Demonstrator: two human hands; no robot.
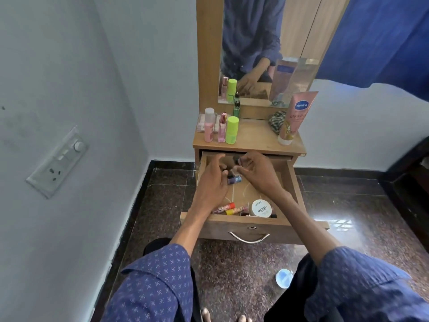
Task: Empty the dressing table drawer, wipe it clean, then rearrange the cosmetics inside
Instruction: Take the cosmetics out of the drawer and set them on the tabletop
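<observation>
At twelve o'clock in the drawer (293,182), our right hand (260,173) pinches a small bottle (237,161) for removal; our left hand (212,180) reaches, fingers loose, grasp unclear.

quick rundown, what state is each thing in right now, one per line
drawer: pulled open, cosmetics inside
left hand: reaching into the drawer, fingers hidden
right hand: pinching a small bottle
small bottle: held above the drawer floor
nail polish jar: lid on, at the drawer's front
green bottle: upright, capped, on the tabletop
pink tube: standing on its cap, leaning on the mirror
</observation>
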